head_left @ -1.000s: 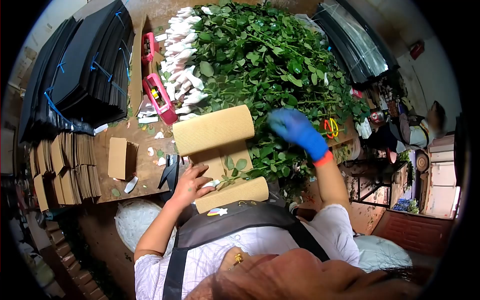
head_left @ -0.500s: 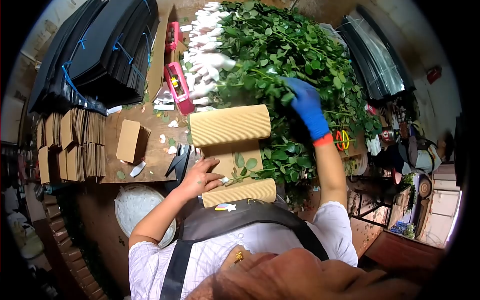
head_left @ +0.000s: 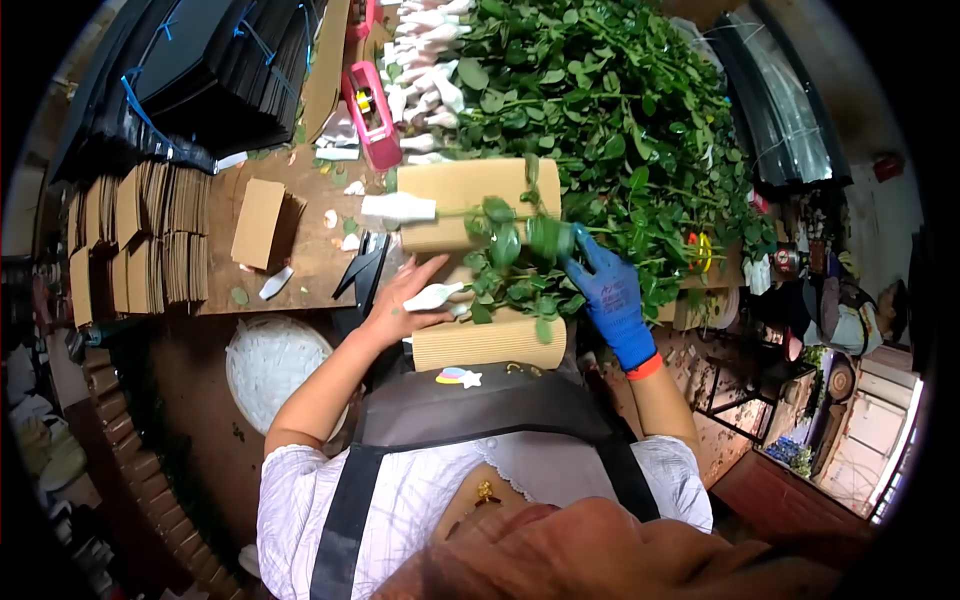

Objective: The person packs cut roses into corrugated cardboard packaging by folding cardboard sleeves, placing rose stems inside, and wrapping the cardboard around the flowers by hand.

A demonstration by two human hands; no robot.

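Note:
My bare left hand (head_left: 403, 303) lies with its fingers spread on the left side of the corrugated cardboard (head_left: 490, 345), beside a white-wrapped flower head (head_left: 434, 296). My right hand (head_left: 604, 290), in a blue glove, is closed around the leafy stems of a rose (head_left: 503, 238). That rose's white-wrapped head (head_left: 398, 207) points left over the rolled upper part of the cardboard. Right behind lies a large pile of leafy stems (head_left: 600, 120), with white-wrapped heads (head_left: 435, 90) along its left side.
Black scissors (head_left: 368, 270) and a folded cardboard piece (head_left: 262, 225) lie on the wooden table (head_left: 310, 285). Stacked cardboard (head_left: 150, 250) stands left, near black sheets (head_left: 220, 80). A pink holder (head_left: 372, 115) is behind. A white-lined basket (head_left: 275, 370) sits below the table edge.
My right hand has come from the pile toward the cardboard, carrying a rose. Another white-wrapped head now lies by my left hand, which stays at the cardboard. The view has shifted.

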